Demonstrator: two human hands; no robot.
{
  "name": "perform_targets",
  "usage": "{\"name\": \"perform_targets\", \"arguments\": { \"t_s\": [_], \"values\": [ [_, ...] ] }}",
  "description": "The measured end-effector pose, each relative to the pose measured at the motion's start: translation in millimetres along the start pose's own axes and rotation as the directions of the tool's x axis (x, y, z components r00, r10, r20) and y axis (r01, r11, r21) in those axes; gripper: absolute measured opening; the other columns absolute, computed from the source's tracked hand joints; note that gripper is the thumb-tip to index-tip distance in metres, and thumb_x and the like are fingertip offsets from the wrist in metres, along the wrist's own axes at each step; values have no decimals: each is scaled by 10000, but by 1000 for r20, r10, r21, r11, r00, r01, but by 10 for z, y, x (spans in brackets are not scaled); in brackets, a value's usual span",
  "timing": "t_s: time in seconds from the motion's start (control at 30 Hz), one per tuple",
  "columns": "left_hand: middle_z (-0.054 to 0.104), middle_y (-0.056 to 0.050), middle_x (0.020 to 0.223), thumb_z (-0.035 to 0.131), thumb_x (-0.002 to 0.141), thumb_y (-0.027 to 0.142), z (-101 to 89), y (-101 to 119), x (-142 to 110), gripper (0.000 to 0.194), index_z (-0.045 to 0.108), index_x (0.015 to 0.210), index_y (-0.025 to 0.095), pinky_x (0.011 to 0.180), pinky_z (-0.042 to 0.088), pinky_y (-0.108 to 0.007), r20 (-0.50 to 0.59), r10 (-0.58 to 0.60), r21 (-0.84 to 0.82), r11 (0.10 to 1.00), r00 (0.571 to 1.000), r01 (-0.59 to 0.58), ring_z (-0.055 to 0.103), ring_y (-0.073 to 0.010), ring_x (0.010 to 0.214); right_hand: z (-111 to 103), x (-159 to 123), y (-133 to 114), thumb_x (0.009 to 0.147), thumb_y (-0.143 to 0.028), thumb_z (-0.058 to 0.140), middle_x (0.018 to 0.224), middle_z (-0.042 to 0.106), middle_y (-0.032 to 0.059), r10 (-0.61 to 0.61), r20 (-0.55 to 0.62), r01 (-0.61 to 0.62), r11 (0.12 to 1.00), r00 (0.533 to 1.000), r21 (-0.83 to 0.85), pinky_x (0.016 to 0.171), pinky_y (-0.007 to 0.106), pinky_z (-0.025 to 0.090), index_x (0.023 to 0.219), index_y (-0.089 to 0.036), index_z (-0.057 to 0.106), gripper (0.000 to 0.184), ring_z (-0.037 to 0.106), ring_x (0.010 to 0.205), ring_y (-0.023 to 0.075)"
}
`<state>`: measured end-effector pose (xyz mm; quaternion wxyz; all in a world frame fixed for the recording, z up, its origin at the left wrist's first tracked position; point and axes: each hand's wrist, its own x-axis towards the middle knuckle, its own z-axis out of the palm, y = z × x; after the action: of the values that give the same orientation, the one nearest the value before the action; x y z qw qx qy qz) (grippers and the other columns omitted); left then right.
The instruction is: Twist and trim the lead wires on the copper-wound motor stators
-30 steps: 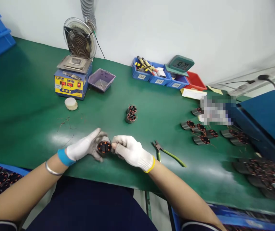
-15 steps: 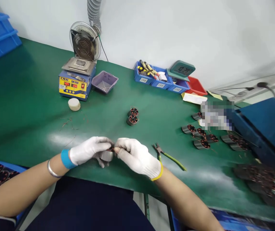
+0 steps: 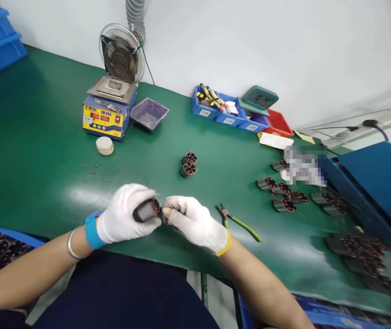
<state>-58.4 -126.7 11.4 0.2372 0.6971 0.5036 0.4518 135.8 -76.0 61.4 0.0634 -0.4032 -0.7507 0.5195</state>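
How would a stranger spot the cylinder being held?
Find the green table, then the white-gloved left hand near its front edge. It grips a metal cylinder with a dark, copper-flecked end; unlike the standing pair beyond, this one is held, tipped sideways.

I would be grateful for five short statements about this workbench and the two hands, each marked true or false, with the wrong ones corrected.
1. The left hand holds a metal-sided coil part. True.
2. The right hand grips the green-handled pliers. False: they lie on the green table, to the right of that hand.
3. The purple tray stands beside the blue-and-yellow device. True.
4. The round white block is inside the purple tray. False: it lies on the table, in front of the device.
5. Both hands are without gloves. False: both wear white gloves.
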Motion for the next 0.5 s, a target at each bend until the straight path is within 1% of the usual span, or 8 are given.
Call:
{"name": "perform_targets", "arguments": {
  "t_s": [0.03,0.07,0.1,0.17,0.2,0.27,0.4,0.5],
  "values": [
    [627,-80,1001,692,689,479,-19,-3,-46,430,621,1028,223,849,506,-421,-86,177,157,974,980,-162,619,-244,910,-6,-2,-7,860,-322,479,579,498,-35,-12,4,12,1000,1000,-8,527,229,318,692,-188,539,224,426,540,101],
    [594,-97,1070,729,637,444,-30,-3,-84,472,619,1041,227,885,484,-453,-108,294,275,927,950,-255,594,-275,983,-13,0,-15,865,-319,475,599,508,-31,-43,3,43,999,999,-32,539,230,325,693,-187,540,226,434,553,102],
    [553,-116,1145,740,609,406,-31,-1,-109,497,618,1057,231,917,460,-482,-88,344,355,888,935,-294,558,-309,1065,-20,8,-22,870,-311,471,628,519,-25,-83,-9,82,994,997,-76,557,233,331,693,-186,539,227,446,576,105],
    [481,-138,1243,711,619,350,2,4,-120,485,623,1080,228,963,415,-515,-42,301,454,855,953,-251,481,-348,1177,-25,41,-19,874,-285,461,691,537,-13,-146,-53,133,970,988,-205,588,240,332,688,-185,536,224,465,631,113],
    [476,-140,1243,694,640,344,33,0,-109,446,635,1065,223,964,408,-516,-14,252,487,847,968,-214,473,-350,1181,-18,66,-2,874,-273,458,715,542,-8,-153,-77,128,955,985,-266,597,242,327,690,-185,536,218,472,653,117],
    [513,-138,1169,670,681,368,107,-31,-72,358,663,1003,212,913,423,-499,32,177,553,816,984,-165,509,-334,1101,18,124,74,869,-256,460,735,551,-4,-110,-111,67,939,988,-339,595,244,312,701,-186,547,202,482,674,122],
    [565,-146,1103,665,715,405,209,-140,-11,281,676,914,208,782,425,-467,140,110,697,695,984,-177,533,-338,992,143,200,341,891,-310,441,701,562,-10,50,-166,-98,952,985,-291,576,238,305,734,-191,586,245,499,652,122],
    [594,-133,1088,661,752,405,207,-182,-17,273,663,946,214,759,414,-442,233,94,731,640,968,-238,547,-322,958,211,165,498,919,-362,409,704,579,-13,104,-210,-161,948,972,-274,583,236,325,768,-202,599,291,515,645,123]
  ]
}}
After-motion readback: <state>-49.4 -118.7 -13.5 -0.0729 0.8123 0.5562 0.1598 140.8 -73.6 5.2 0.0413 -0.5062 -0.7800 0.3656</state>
